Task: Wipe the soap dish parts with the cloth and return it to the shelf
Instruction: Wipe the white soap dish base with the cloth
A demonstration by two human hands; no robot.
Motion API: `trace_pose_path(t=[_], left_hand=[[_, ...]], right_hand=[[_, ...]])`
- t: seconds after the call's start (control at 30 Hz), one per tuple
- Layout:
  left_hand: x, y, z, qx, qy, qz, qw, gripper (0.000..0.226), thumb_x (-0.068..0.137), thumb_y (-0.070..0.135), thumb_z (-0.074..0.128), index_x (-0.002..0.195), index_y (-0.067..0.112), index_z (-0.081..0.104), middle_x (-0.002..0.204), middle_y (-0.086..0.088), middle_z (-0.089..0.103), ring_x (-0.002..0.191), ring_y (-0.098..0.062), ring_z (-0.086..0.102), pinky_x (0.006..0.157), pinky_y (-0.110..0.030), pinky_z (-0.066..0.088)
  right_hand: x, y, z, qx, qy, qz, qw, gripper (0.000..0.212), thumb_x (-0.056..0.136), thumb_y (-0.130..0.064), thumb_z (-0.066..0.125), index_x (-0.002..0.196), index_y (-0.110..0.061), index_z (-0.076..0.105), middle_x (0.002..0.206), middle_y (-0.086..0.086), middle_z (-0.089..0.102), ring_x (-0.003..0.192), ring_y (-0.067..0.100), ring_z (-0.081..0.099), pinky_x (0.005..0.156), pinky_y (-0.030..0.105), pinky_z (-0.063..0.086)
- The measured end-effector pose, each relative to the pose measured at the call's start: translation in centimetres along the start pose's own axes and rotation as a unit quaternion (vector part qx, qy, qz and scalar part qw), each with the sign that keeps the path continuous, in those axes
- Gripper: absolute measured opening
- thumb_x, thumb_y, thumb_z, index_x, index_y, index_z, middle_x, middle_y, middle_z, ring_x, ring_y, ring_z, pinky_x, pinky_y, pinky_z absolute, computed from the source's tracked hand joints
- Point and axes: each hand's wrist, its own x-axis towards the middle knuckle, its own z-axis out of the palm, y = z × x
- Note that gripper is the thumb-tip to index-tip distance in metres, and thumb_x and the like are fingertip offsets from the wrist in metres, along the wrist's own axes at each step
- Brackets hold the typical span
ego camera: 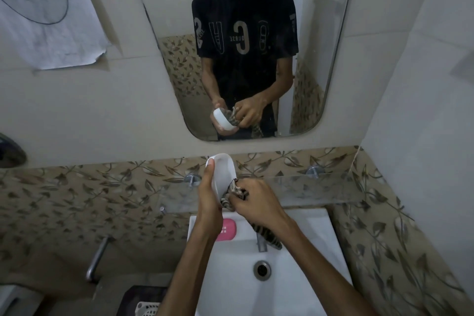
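The soap dish (222, 174) is looking like smooth white plastic with a soft sheen. The cloth (236, 194) is showing as a striped woven fabric, matt and limp. The shelf (320, 188) is appearing as clear glass on shiny metal pegs (313, 170). The sink (307, 277) is gleaming as glossy white ceramic, its drain (262, 270) ringed in metal. The pink lid (225, 229) is looking like smooth plastic.
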Motion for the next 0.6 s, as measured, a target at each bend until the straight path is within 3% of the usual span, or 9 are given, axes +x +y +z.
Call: trace_pose_path(t=[0.1,0.2,0.27,0.33,0.4,0.5,0.6], left_hand=[[0.4,-0.1,-0.6,-0.025,0.002,0.002,1.000,0.060,0.096,0.062,0.058,0.132,0.015,0.069,0.120,-0.017,0.076,0.103,-0.030,0.074,0.078,-0.039,0.060],[0.6,-0.5,-1.7,-0.042,-0.010,-0.003,0.999,0.068,0.090,0.070,0.060,0.129,0.016,0.071,0.116,-0.019,0.075,0.102,-0.033,0.073,0.082,-0.044,0.061],[0.5,-1.2,-2.3,-0.069,-0.018,-0.020,0.997,0.069,0.085,0.072,0.064,0.126,0.017,0.074,0.120,-0.020,0.074,0.106,-0.036,0.073,0.085,-0.047,0.061],[0.4,-2.1,-2.9,-0.076,-0.028,-0.031,0.996,0.067,0.085,0.072,0.065,0.123,0.018,0.076,0.117,-0.019,0.074,0.107,-0.039,0.070,0.090,-0.050,0.059],[0.0,-2.9,-3.5,-0.077,-0.035,-0.042,0.995,0.062,0.089,0.072,0.061,0.118,0.018,0.077,0.105,-0.018,0.075,0.097,-0.039,0.070,0.081,-0.048,0.059],[-0.5,-4.7,-4.3,-0.054,-0.008,-0.039,0.998,0.062,0.095,0.067,0.056,0.133,0.019,0.067,0.111,-0.020,0.075,0.100,-0.041,0.071,0.068,-0.045,0.063],[-1.3,-6.7,-5.1,-0.065,0.017,-0.055,0.996,0.067,0.094,0.066,0.059,0.139,0.017,0.062,0.114,-0.021,0.073,0.096,-0.037,0.074,0.067,-0.043,0.063]], right_hand=[[-0.1,0.8,0.0,0.089,-0.013,0.018,0.996,0.024,0.093,-0.026,0.070,0.074,-0.011,0.069,0.074,0.002,0.071,0.070,0.023,0.067,0.066,0.043,0.056],[-0.9,2.0,0.1,0.206,-0.008,0.057,0.977,0.020,0.095,-0.022,0.074,0.075,-0.023,0.072,0.078,-0.006,0.074,0.073,0.011,0.068,0.071,0.032,0.056],[-1.6,2.9,-0.1,0.273,0.007,0.094,0.957,0.014,0.095,-0.018,0.076,0.081,-0.015,0.075,0.083,0.006,0.076,0.076,0.018,0.071,0.073,0.036,0.055],[-2.7,3.9,-0.5,0.325,0.025,0.119,0.938,0.012,0.090,-0.018,0.075,0.084,-0.008,0.076,0.084,0.014,0.076,0.074,0.020,0.071,0.070,0.035,0.055],[-3.9,5.0,-0.8,0.363,0.050,0.142,0.920,0.010,0.084,-0.018,0.070,0.076,-0.013,0.074,0.074,0.004,0.074,0.068,0.012,0.068,0.062,0.025,0.054],[-5.8,7.4,-1.1,0.374,0.084,0.167,0.908,0.014,0.082,-0.012,0.062,0.080,0.002,0.066,0.071,0.001,0.067,0.065,0.011,0.061,0.059,0.022,0.049],[-7.7,10.3,-0.4,0.309,0.080,0.189,0.929,0.009,0.090,0.003,0.060,0.087,0.009,0.065,0.067,-0.008,0.066,0.060,0.002,0.058,0.056,0.017,0.046]])
